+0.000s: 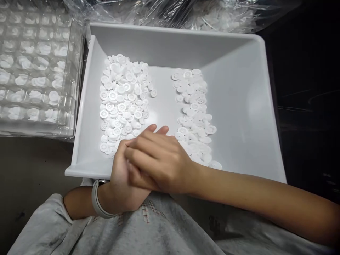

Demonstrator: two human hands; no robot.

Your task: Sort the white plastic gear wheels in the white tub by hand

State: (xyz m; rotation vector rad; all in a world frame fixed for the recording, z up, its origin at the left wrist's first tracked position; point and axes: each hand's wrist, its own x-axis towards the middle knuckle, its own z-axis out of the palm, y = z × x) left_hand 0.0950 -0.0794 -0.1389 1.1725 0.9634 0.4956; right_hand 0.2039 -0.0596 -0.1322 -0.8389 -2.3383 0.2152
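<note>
My left hand [124,187], with a pale band [98,200] round its wrist, is turned palm up at the front of a grey plastic bin [236,92]. Over its palm lies my right hand [164,163], its fingers bent and pressed against the left one. Two left fingertips show past the right hand. Anything between the palms is hidden. Inside the bin, small white plastic discs with holes form two heaps: a wide left heap [122,95] and a narrower right heap [193,113]. Both heaps lie just beyond my hands.
At the left stands a clear compartment tray [39,83] with white parts in its pockets. Crumpled clear plastic film [170,14] lies behind the bin. The bin's side walls rise left and right, and its front is low. A dark surface [308,106] extends to the right.
</note>
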